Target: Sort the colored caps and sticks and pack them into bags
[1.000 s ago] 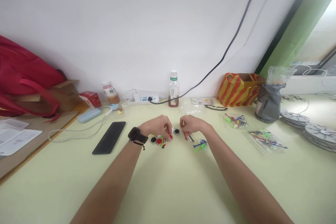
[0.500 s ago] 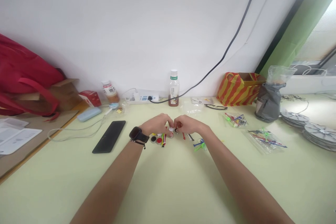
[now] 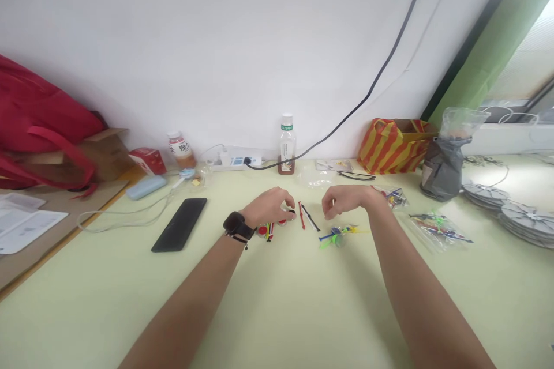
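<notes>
My left hand [image 3: 273,207], with a black watch [image 3: 236,223] on its wrist, has thumb and fingers closed on a small round piece with a black face [image 3: 292,214]. Another small round piece with a red face [image 3: 262,231] and several thin coloured sticks [image 3: 270,233] lie below that hand. My right hand [image 3: 341,200] is held above the table with its fingers curled in, and nothing shows in them. Between the hands lie a red stick [image 3: 302,216] and a black-and-white stick [image 3: 310,218]. Green, blue and yellow plastic pieces [image 3: 336,236] rest just below my right hand.
A black phone-like slab [image 3: 179,225] lies left. Clear bags of coloured parts [image 3: 440,230] lie right, near stacked grey discs [image 3: 528,222]. Along the wall stand a drink bottle [image 3: 287,147], a power strip [image 3: 236,159] and a striped bag [image 3: 396,147]. A dark cable [image 3: 367,95] hangs down.
My right hand has moved right, away from my left hand, uncovering the two sticks between them. My left hand has shifted slightly right, with the black-faced round piece at its fingertips.
</notes>
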Demonstrator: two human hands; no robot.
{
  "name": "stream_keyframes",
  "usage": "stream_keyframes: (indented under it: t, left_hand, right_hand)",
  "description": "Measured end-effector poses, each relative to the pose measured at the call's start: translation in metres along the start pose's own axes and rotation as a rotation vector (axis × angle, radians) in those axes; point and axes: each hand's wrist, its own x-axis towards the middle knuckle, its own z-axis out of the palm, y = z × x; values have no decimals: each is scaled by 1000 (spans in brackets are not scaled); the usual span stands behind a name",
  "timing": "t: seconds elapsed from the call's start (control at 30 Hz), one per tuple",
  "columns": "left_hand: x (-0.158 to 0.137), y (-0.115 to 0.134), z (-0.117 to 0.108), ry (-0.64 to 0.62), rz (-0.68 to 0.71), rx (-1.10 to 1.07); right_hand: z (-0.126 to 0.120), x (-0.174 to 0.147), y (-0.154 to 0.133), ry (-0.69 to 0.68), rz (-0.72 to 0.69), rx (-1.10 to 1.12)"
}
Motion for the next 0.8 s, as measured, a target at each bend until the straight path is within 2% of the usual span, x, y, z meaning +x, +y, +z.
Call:
stream_keyframes:
  t: [0.17, 0.33, 0.43, 0.53, 0.6, 0.7, 0.8]
  left_hand:
    - [1, 2, 7, 13, 11, -5]
    - [0, -1, -6, 110, 18, -18]
    - [-2, 0, -22, 168, 55, -52]
    - [-6, 6, -38, 211, 97, -85]
    - [-8, 11, -45, 237, 104, -114]
    - [-9, 23, -45, 250, 110, -191]
    - [-6, 35, -36, 265, 151, -274]
  right_hand:
    - [5, 2, 10, -139, 52, 34]
    - [9, 8, 11, -99, 36, 66]
    - [2, 1, 12, 34, -16, 113]
    - [-4, -7, 10, 190, -87, 250]
    - [-5, -9, 4, 240, -131, 349]
    - [-2, -5, -10, 331, -188, 441]
    - [3, 4, -27, 410, -302, 540]
